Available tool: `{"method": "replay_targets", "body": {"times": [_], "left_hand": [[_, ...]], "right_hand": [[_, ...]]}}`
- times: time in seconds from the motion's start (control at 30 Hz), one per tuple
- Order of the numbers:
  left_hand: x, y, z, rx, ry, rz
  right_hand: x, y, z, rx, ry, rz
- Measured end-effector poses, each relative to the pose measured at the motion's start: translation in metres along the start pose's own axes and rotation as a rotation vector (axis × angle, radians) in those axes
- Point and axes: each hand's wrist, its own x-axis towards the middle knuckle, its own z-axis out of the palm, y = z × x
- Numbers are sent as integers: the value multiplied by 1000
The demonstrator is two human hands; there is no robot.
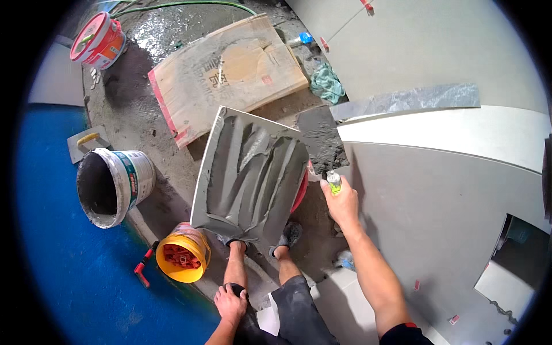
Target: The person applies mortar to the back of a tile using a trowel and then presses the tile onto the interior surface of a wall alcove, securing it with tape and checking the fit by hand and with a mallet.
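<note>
My right hand (341, 201) is closed around the handle of a trowel, whose square blade (323, 138) is coated in grey mortar. The blade is beside the right edge of a tile (201, 184). Thick wet mortar (253, 172) with long ridges covers most of that tile's upturned face. Under the tile's right side shows part of something round and red (301, 194); the rest is hidden. My left hand (230, 303) lies on my left knee, fingers apart and holding nothing.
On the left are a mortar-stained white bucket (141, 175), a yellow bucket (206, 253) of red pieces, a red-and-black tool (144, 267) and a flat trowel (86, 141). Beyond lie a cardboard sheet (230, 75) and a red-and-white bucket (103, 46). Large grey tiles (420, 201) cover the right.
</note>
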Motion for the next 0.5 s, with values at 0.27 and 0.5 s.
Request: {"method": "replay_targets", "body": {"times": [0.27,0.5], "left_hand": [[1,-11,3,-85,-29,-20],[2,-13,-4,-171,-19,-24]], "right_hand": [[63,-117,-3,307,-642,-118],[107,-110,15,-190,-158,-223]]}}
